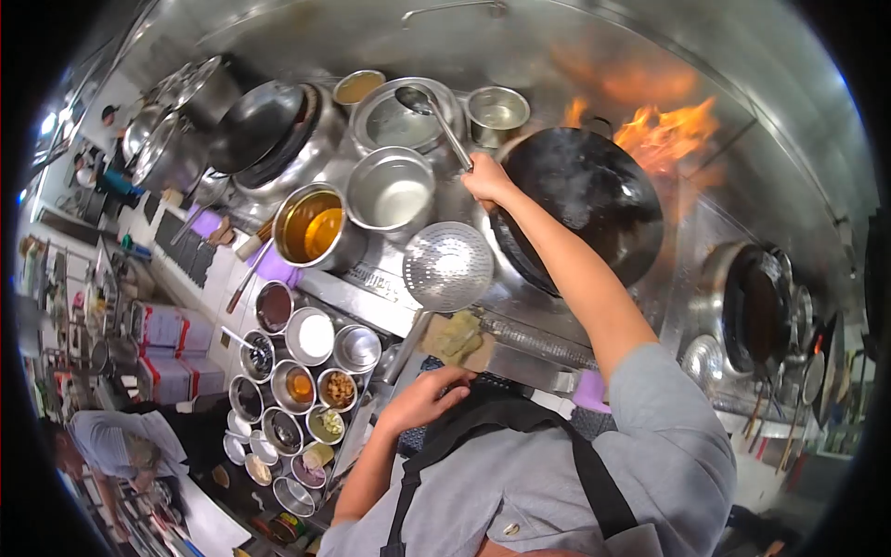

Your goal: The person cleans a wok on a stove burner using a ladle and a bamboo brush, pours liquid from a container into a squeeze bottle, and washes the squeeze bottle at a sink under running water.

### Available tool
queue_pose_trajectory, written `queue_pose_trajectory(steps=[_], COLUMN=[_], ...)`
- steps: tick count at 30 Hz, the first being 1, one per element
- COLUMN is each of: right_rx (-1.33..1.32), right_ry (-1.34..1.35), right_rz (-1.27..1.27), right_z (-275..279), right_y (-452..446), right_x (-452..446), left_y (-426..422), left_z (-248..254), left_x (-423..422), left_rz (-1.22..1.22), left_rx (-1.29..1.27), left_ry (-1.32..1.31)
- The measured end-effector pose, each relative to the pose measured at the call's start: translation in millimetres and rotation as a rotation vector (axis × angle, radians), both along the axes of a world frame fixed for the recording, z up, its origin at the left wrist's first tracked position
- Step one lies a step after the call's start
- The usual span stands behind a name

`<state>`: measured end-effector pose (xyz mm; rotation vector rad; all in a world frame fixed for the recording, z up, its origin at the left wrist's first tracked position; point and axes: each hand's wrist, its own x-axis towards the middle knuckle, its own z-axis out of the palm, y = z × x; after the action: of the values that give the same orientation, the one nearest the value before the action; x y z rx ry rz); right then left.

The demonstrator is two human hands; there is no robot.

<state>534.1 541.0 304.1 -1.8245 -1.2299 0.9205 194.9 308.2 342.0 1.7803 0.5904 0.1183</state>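
My right hand (486, 179) is closed round the handle of a metal ladle (436, 113), whose bowl is over a wide metal basin (376, 119) at the back. Right of that hand, a large black wok (594, 200) lets off light steam, with tall flames (664, 135) behind its rim. My left hand (427, 399) hangs low near the counter's front edge, just below a crumpled greenish cloth (455, 339). Its fingers are loosely bent, and nothing shows in them. A round perforated strainer (448, 267) lies between the wok and the pots.
A pot of oil (311, 226) and a pot of clear liquid (390, 192) stand left of the strainer. Several seasoning bowls (309, 335) fill the lower left. Another wok (759, 308) is at the right. Two other people (121, 446) (109, 153) are at the left.
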Motion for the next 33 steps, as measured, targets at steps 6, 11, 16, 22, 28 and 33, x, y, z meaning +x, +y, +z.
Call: queue_pose_trajectory(steps=[6, 11, 16, 22, 28, 33], right_rx=[-0.271, -0.121, 0.045, 0.021, -0.037, 0.020], right_ry=[1.437, 1.810, 1.831, 1.541, 1.446, 1.052], right_rz=[-0.005, 0.047, 0.143, -0.009, -0.173, -0.337], right_z=[-21.3, 18.1, 82.1, 121.6, 86.4, 53.2], right_y=[59.7, -5.6, -130.1, -265.9, -310.8, -340.7], right_x=[-0.9, 15.1, 30.0, 55.2, 122.1, 155.9], left_y=[-8.6, 6.6, 27.0, 21.2, -22.0, -54.9], left_z=[1.1, -3.8, 1.6, 22.5, 16.7, 23.8], left_x=[-67.9, -66.0, -30.7, 11.0, 51.3, 61.6], left_rz=[0.367, 0.287, 0.134, 0.033, -0.126, -0.175], left_rx=[-0.180, -0.151, -0.008, 0.071, -0.008, -0.004], left_ry=[0.118, 0.144, 0.120, 0.049, 0.063, 0.067])
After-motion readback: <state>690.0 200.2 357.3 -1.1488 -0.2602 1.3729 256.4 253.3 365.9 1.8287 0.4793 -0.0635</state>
